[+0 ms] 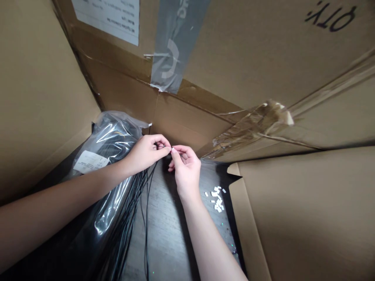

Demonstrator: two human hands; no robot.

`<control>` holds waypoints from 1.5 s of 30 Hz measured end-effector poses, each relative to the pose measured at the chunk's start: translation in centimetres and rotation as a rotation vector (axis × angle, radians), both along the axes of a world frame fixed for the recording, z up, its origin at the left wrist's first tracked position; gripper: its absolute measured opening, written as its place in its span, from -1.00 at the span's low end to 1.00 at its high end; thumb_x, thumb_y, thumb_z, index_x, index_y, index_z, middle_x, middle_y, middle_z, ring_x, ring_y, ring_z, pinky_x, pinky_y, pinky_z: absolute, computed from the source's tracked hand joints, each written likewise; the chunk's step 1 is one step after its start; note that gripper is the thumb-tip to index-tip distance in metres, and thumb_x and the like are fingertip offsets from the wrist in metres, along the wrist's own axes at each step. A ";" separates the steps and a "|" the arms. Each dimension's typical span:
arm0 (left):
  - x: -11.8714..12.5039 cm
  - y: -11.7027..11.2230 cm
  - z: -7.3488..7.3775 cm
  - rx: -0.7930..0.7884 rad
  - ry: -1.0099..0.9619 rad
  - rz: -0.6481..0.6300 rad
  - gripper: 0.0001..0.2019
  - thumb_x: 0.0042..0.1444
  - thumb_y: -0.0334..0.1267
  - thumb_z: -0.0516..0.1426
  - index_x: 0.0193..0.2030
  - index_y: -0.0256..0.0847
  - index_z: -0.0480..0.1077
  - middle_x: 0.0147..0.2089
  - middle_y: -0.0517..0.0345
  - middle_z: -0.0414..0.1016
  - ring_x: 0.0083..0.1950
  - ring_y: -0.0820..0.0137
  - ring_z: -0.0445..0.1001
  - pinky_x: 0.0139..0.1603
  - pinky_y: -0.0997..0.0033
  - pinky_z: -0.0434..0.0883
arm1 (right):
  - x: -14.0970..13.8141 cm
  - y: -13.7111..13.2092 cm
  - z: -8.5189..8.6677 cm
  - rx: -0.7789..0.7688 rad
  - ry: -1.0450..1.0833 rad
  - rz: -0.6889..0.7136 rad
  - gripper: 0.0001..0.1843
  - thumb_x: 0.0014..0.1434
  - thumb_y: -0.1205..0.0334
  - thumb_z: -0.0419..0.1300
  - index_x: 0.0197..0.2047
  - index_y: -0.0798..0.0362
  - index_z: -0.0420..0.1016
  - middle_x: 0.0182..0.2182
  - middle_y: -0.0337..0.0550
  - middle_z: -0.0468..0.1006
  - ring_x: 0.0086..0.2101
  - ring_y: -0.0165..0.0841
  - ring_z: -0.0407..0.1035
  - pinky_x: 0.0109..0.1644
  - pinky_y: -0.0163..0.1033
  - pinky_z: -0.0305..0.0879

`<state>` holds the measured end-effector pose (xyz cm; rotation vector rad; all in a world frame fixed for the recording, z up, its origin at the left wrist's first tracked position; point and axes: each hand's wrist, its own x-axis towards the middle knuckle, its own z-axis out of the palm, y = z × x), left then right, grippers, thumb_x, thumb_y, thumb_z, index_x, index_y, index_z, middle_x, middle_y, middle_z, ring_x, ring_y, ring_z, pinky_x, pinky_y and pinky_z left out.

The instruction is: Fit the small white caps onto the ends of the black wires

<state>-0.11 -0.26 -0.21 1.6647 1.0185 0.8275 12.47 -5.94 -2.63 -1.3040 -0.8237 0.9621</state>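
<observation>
My left hand (146, 153) is closed in a pinch on the top ends of several thin black cables (137, 203) that hang down over a dark wooden table (164, 230). My right hand (185, 168) meets it fingertip to fingertip, pinching something small at the cable ends; what it holds is too small to name. A clear plastic bag (109, 136) of black cables with a white label lies under my left forearm.
Large cardboard boxes (249, 58) wall in the space at the back, left and right, one with grey tape and a paper label. A cardboard flap (293, 218) lies at the right. Several small white pieces (216, 197) are scattered on the table beside my right wrist.
</observation>
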 end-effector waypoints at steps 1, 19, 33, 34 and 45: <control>0.0 0.0 0.0 0.001 -0.001 0.002 -0.89 0.05 -0.27 0.20 -0.35 -0.28 0.48 -0.45 0.22 0.42 -0.43 0.51 0.34 -0.42 0.51 0.26 | 0.0 0.0 0.0 -0.001 0.003 0.001 -0.76 0.06 0.09 0.26 -0.27 0.07 0.45 -0.48 -0.31 0.45 -0.63 -0.54 0.25 -0.63 -0.41 0.26; 0.0 0.0 -0.3 0.087 0.061 0.030 -0.90 0.04 -0.29 0.18 -0.36 -0.28 0.49 -0.42 0.18 0.47 -0.41 0.48 0.36 -0.41 0.51 0.28 | -0.1 0.1 0.0 0.006 0.013 0.000 -0.77 0.04 0.11 0.27 -0.28 0.07 0.45 -0.50 -0.32 0.45 -0.63 -0.54 0.24 -0.64 -0.41 0.23; -0.1 0.1 -0.4 0.071 0.036 0.015 -0.89 0.06 -0.28 0.19 -0.37 -0.28 0.49 -0.41 0.18 0.46 -0.39 0.48 0.36 -0.38 0.49 0.29 | 0.0 0.0 0.0 0.001 0.029 0.003 -0.78 0.04 0.14 0.28 -0.27 0.09 0.49 -0.53 -0.33 0.43 -0.64 -0.54 0.24 -0.64 -0.40 0.23; -0.1 0.1 -0.4 0.068 0.033 0.015 -0.90 0.06 -0.28 0.19 -0.37 -0.28 0.49 -0.42 0.19 0.45 -0.40 0.48 0.35 -0.39 0.50 0.28 | 0.0 0.0 0.1 0.002 0.028 0.003 -0.78 0.04 0.13 0.28 -0.27 0.09 0.49 -0.53 -0.33 0.44 -0.64 -0.54 0.24 -0.64 -0.40 0.23; -0.1 0.1 -0.5 0.061 0.024 0.013 -0.90 0.05 -0.29 0.18 -0.36 -0.28 0.48 -0.42 0.19 0.45 -0.39 0.48 0.37 -0.38 0.49 0.28 | -0.1 0.0 0.3 0.001 0.022 0.009 -0.79 0.02 0.13 0.29 -0.30 0.08 0.50 -0.54 -0.34 0.44 -0.64 -0.54 0.23 -0.63 -0.40 0.22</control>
